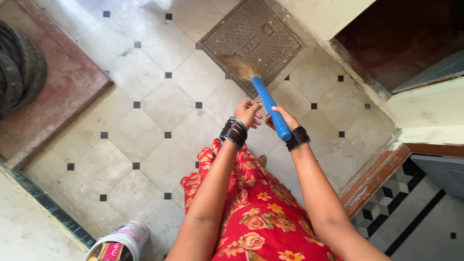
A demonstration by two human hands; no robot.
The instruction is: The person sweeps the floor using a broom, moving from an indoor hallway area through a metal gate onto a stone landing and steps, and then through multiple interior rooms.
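A broom with a blue handle (270,107) and straw-coloured bristles (241,66) points down at the tiled floor, its bristles over a square metal cover (251,36). My right hand (282,118) grips the lower end of the handle. My left hand (248,113) sits just beside the handle, fingers curled and touching it. Dark bangles ring both wrists. A red flowered garment (256,218) hangs below my arms, with toes showing at its edge.
A white bucket (120,249) with colourful items stands at the bottom left. A raised reddish step (63,85) with black tyres (7,64) fills the top left. A doorway with a brown threshold (377,173) lies to the right.
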